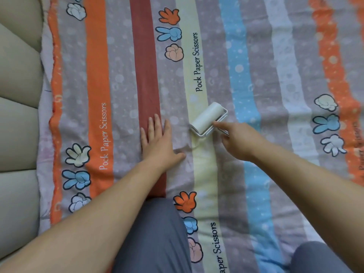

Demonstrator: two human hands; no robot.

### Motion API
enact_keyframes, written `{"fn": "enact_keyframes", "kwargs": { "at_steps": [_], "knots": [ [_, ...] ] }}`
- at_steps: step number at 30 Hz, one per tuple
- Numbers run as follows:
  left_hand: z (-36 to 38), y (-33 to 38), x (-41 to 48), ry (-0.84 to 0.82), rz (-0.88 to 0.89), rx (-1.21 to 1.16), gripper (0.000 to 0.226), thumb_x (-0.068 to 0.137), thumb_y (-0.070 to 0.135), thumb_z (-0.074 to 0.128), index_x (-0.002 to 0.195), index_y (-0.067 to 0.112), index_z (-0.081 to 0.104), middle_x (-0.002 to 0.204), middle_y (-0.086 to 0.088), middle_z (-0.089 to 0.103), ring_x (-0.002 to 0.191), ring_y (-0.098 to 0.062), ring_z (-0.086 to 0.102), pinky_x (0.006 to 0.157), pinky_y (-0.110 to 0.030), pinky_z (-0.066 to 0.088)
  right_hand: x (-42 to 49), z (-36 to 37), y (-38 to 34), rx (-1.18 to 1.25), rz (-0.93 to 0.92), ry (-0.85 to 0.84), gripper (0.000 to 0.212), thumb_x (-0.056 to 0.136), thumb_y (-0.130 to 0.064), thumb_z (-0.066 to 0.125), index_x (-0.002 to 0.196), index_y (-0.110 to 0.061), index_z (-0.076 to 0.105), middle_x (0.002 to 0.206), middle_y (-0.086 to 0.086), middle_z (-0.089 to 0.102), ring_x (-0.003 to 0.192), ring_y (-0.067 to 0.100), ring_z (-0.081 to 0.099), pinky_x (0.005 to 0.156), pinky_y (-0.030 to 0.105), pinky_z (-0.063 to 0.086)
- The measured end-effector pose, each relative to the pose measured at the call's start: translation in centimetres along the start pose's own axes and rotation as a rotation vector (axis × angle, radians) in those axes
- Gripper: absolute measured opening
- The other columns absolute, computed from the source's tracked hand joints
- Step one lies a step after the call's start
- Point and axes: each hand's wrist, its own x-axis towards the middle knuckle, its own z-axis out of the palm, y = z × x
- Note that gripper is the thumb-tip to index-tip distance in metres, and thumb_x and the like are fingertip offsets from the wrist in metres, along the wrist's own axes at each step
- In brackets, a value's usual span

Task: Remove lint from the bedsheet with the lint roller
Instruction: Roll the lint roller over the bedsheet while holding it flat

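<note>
A striped bedsheet [122, 79] with cartoon hand prints covers the bed. A white lint roller [206, 118] lies with its drum on the pale yellow stripe near the middle. My right hand [239, 139] grips the roller's handle, its index finger stretched along the frame toward the drum. My left hand [158, 138] rests flat on the sheet just left of the roller, fingers straight on the dark red stripe and thumb spread out to the right. Small wrinkles gather in the fabric between the two hands.
A padded beige headboard [17, 115] runs along the left edge of the sheet. My knees in grey trousers [155, 237] rest on the sheet at the bottom, one at the centre and one at the lower right.
</note>
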Motion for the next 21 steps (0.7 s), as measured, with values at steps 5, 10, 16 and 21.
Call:
{"fn": "enact_keyframes", "kwargs": {
  "at_steps": [5,10,16,21],
  "knots": [
    [0.7,3.6,-0.7,-0.003,-0.068,0.029,0.128,0.075,0.074,0.067,0.16,0.024,-0.015,0.164,-0.01,-0.03,0.15,-0.027,-0.031,0.122,-0.048,-0.014,-0.7,0.4,3.1,-0.06,-0.095,-0.042,0.057,0.096,-0.02,0.042,0.148,-0.039,0.03,0.12,0.012,0.061,0.104,0.034,0.059,0.076,0.038,0.048],
    [2.4,7.6,-2.6,0.054,-0.203,-0.026,0.121,0.074,0.072,0.069,0.163,0.026,0.0,0.169,-0.006,-0.017,0.155,-0.023,-0.017,0.125,-0.045,-0.002,-1.8,1.8,6.5,-0.013,-0.226,0.009,0.057,0.093,-0.014,0.041,0.145,-0.035,0.033,0.12,0.014,0.061,0.105,0.036,0.06,0.075,0.038,0.044],
    [4.6,13.3,-2.9,0.007,-0.275,-0.063,0.134,0.065,0.075,0.075,0.162,0.03,-0.005,0.167,-0.006,-0.023,0.154,-0.022,-0.022,0.124,-0.054,-0.003,-5.1,1.3,12.2,-0.028,-0.32,-0.057,0.052,0.088,-0.01,0.044,0.136,-0.029,0.039,0.111,0.014,0.062,0.1,0.035,0.061,0.069,0.037,0.04],
    [5.0,15.2,-2.9,-0.101,-0.338,-0.085,0.153,0.054,0.077,0.082,0.158,0.032,-0.02,0.161,-0.008,-0.038,0.147,-0.024,-0.036,0.121,-0.059,-0.012,-8.9,0.4,17.1,-0.09,-0.315,-0.174,0.062,0.091,-0.017,0.045,0.145,-0.039,0.026,0.107,0.01,0.061,0.095,0.033,0.06,0.065,0.036,0.039]
  ]
}}
